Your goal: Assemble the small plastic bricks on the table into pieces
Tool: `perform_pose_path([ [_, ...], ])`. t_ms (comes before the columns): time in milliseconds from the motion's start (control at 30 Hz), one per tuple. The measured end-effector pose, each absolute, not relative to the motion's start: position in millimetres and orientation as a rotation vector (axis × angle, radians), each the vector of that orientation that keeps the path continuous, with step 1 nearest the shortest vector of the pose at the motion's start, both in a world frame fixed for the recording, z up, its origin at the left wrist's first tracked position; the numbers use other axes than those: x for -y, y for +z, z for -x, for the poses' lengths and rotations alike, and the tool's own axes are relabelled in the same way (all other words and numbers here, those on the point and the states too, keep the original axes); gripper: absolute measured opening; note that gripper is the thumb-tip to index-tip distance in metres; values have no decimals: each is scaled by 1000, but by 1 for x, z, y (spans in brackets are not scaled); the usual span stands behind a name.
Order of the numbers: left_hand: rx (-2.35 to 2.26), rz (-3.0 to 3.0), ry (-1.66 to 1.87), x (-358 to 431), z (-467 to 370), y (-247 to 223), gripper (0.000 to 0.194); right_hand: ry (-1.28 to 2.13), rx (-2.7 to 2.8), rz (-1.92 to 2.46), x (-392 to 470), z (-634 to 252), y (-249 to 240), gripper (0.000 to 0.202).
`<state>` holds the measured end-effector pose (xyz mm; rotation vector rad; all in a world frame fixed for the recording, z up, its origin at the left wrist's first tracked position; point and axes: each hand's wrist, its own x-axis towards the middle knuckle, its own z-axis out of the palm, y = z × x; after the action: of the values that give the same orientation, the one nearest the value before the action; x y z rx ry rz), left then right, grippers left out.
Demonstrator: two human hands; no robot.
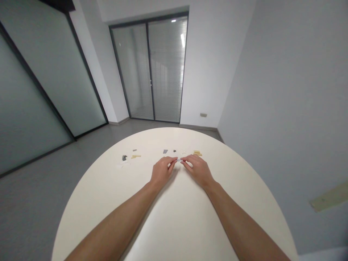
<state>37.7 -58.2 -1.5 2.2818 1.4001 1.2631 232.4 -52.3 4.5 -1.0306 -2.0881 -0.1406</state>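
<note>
Between my two hands, just above the far half of the table, is a small light-grey piece point(178, 160), too small to name more closely. My left hand point(163, 169) pinches its left end with thumb and fingertips. On the other side, my right hand point(198, 168) pinches the right end. Fingertips cover most of the piece. Right behind the hands lie a small grey flat piece point(165, 151), a tiny black piece point(174, 150) and some small whitish bits point(184, 152). Several yellow strips point(197, 153) rest just beyond my right hand.
A round white table point(174, 224) spans the view. Toward its left lie a dark cluster point(124, 158), more yellow strips point(135, 156), a small grey bar point(135, 150) and pale bits point(122, 164). Behind stand a glass door point(165, 72) and white walls; a grey wall is close on the right.
</note>
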Motion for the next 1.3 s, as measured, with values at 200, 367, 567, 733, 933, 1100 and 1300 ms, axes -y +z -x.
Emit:
perform_pose_path([
  [200, -1406, -2255, 1249, 59, -38, 0, 23, -120, 2090, 1064, 52, -233, 5, 18],
  [367, -1425, -2235, 1239, 59, -38, 0, 22, -90, 2092, 1091, 54, -232, 7, 19],
  [567, -1408, -2212, 1280, 61, -39, 1, 21, -58, 2092, 1109, 55, -231, 7, 18],
  [733, -1357, -2275, 1311, 59, -39, -1, 20, -9, 2086, 1130, 55, -232, 6, 19],
  [933, -1296, -2326, 1318, 57, -36, -3, 21, 130, 2060, 1150, 56, -231, 5, 17],
  [1100, -1261, -2341, 1301, 58, -37, -1, 22, 214, 2026, 1147, 55, -230, 3, 18],
  [1300, -1329, -2335, 1286, 59, -38, 1, 21, 183, 2038, 1117, 56, -230, 5, 21],
])
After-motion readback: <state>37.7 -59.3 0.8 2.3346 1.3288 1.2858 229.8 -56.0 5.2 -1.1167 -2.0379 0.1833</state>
